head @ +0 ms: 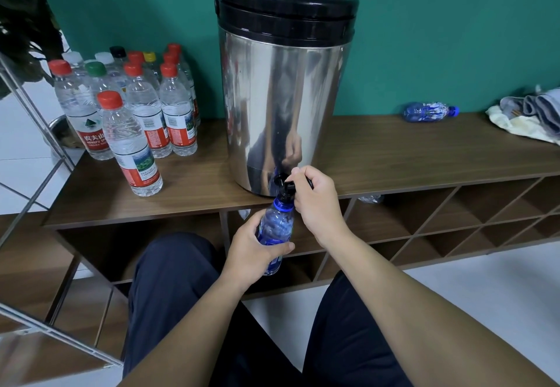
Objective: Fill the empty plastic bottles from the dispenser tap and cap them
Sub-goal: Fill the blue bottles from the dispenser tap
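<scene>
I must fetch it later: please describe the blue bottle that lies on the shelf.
Start at the steel dispenser on the wooden shelf. To its right, by the green wall, the blue bottle lies on its side, capped. Unlike the clear upright bottles left of the dispenser, it is blue.

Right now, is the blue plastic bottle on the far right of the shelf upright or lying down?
Lying down: the blue plastic bottle rests on its side, blue cap pointing right.

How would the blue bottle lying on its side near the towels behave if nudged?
The blue bottle lies on its side on the shelf top, so it would probably roll rather than slide. It looks like thin clear plastic, likely light and easily dented. Its cap appears on; whether it holds water is hard to tell.
</scene>
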